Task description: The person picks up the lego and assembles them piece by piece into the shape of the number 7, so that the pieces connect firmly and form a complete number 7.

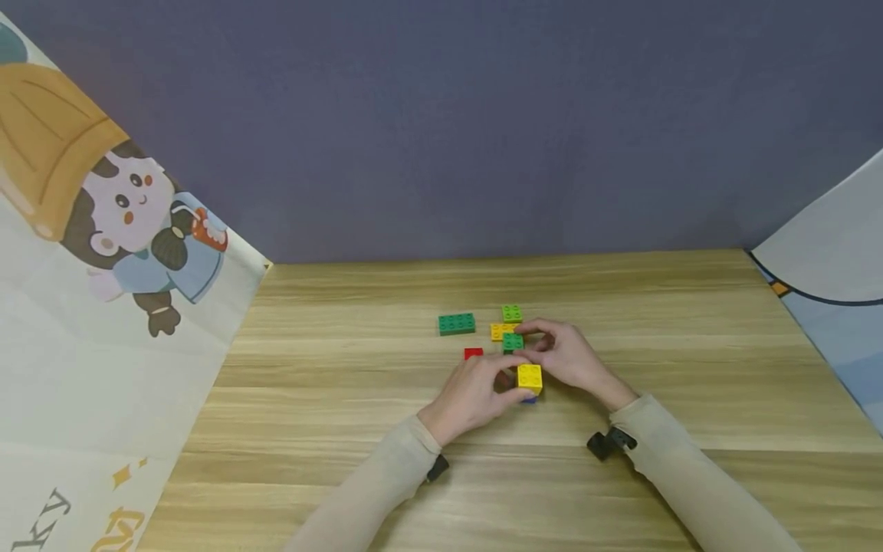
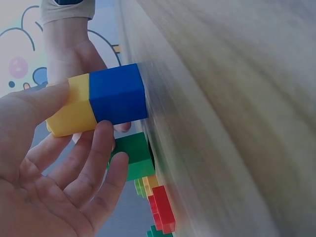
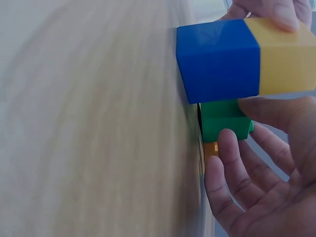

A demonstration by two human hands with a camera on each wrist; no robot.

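Left hand (image 1: 472, 395) narrowly pinching the yellow-on-blue stack (image 1: 529, 378), right hand (image 1: 571, 359) curled round the small green block (image 1: 513, 342), I'm working short of the table's (image 1: 704, 345) far edge. Positioning seems the step; next probably needs steady, level fingers.

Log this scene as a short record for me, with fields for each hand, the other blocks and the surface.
Left hand: pinches a yellow block, which sits on a blue block
Right hand: thumb and fingers at a small green block; firm grip unclear
Beyond the small green block: amber block, then lime block
To the left: long green block; red block, partly hidden by the hand in the head view
Surface: wood-grain table
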